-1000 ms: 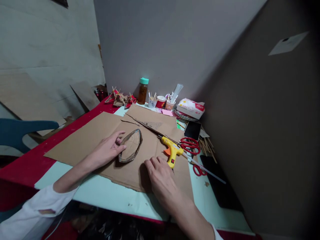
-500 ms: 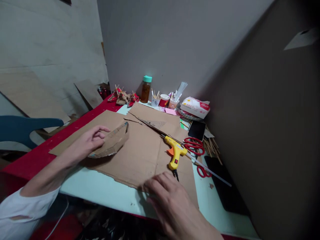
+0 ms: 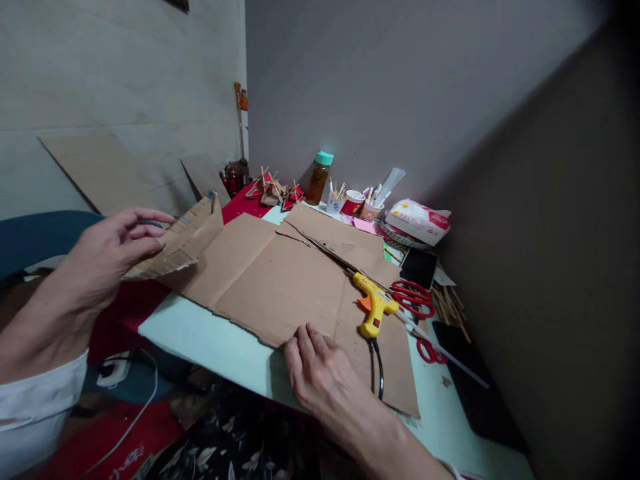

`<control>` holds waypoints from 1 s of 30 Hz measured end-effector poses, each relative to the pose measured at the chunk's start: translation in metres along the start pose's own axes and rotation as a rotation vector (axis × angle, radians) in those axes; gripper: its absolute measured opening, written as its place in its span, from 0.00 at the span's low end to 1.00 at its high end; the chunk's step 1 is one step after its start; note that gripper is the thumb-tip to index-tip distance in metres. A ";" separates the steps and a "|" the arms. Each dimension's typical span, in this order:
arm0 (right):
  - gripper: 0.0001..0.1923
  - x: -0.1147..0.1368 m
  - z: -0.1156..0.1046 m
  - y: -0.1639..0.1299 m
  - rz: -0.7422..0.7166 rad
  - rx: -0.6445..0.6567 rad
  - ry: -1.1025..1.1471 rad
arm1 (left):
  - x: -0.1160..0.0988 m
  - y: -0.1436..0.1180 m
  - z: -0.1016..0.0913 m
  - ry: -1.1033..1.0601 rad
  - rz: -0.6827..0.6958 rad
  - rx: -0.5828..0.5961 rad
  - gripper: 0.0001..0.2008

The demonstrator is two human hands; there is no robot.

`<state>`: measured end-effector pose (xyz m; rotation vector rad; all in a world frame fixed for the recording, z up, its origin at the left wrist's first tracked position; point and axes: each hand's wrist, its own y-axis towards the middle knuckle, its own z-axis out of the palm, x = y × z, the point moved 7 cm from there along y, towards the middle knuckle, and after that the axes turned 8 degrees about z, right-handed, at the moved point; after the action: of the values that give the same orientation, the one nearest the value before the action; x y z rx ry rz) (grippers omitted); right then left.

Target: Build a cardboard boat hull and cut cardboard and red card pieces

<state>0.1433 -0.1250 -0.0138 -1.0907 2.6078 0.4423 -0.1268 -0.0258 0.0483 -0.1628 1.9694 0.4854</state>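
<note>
My left hand (image 3: pixel 117 250) is closed on a small folded cardboard piece (image 3: pixel 193 237), shaped like a shallow boat with creased sides and bluish marks along its rim. It is raised in the air at the left, over the edge of the table. My right hand (image 3: pixel 327 377) is at the front edge of a large flat cardboard sheet (image 3: pixel 280 287), its fingers bent together over the top and its thumb hidden. A yellow hot glue gun (image 3: pixel 373 307) with a clear glue stick lies on the sheet, just beyond my right hand.
Red-handled scissors (image 3: pixel 413 298) lie beside the glue gun. Behind are a phone (image 3: pixel 419 268), a tissue pack (image 3: pixel 417 221), cups of sticks and pens (image 3: pixel 371 211), a bottle (image 3: pixel 319 179) and small red stick models (image 3: pixel 293 195). A black tablet-like slab (image 3: pixel 477 390) sits at right.
My left hand has lifted the cardboard piece up and leftward, off the sheet. My right hand has settled on the sheet's front edge. The view has shifted, so the table things appear further right.
</note>
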 end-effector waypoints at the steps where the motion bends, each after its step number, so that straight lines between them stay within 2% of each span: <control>1: 0.13 0.001 -0.002 0.000 -0.001 -0.013 0.007 | -0.005 0.000 -0.005 0.016 0.022 -0.023 0.20; 5: 0.13 -0.007 -0.014 -0.001 0.072 -0.146 0.033 | -0.024 0.002 -0.028 0.089 0.100 -0.122 0.22; 10: 0.12 -0.035 -0.044 -0.002 0.200 -0.334 0.143 | -0.038 0.013 -0.048 0.075 0.236 -0.190 0.28; 13: 0.11 -0.048 -0.059 0.000 0.243 -0.380 0.160 | -0.049 0.019 -0.047 0.069 0.285 -0.180 0.28; 17: 0.10 -0.059 -0.071 0.000 0.269 -0.443 0.170 | -0.064 0.025 -0.037 0.043 0.297 -0.145 0.28; 21: 0.11 -0.057 -0.064 -0.002 0.271 -0.419 0.195 | -0.068 0.032 -0.011 -0.030 0.308 -0.020 0.25; 24: 0.11 -0.045 -0.049 -0.006 0.234 -0.389 0.236 | -0.059 0.034 0.024 -0.013 0.273 0.138 0.20; 26: 0.13 -0.037 -0.038 -0.009 0.212 -0.389 0.259 | -0.051 0.034 0.048 0.019 0.264 0.200 0.16; 28: 0.16 -0.031 -0.028 -0.012 0.183 -0.428 0.265 | -0.046 0.031 0.072 0.103 0.295 0.238 0.14; 30: 0.18 -0.027 -0.021 -0.015 0.138 -0.520 0.255 | -0.041 0.027 0.094 0.179 0.306 0.267 0.14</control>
<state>0.1698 -0.1255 0.0128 -1.1793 2.8853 1.1301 -0.0393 0.0330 0.0578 0.2757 2.2259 0.4082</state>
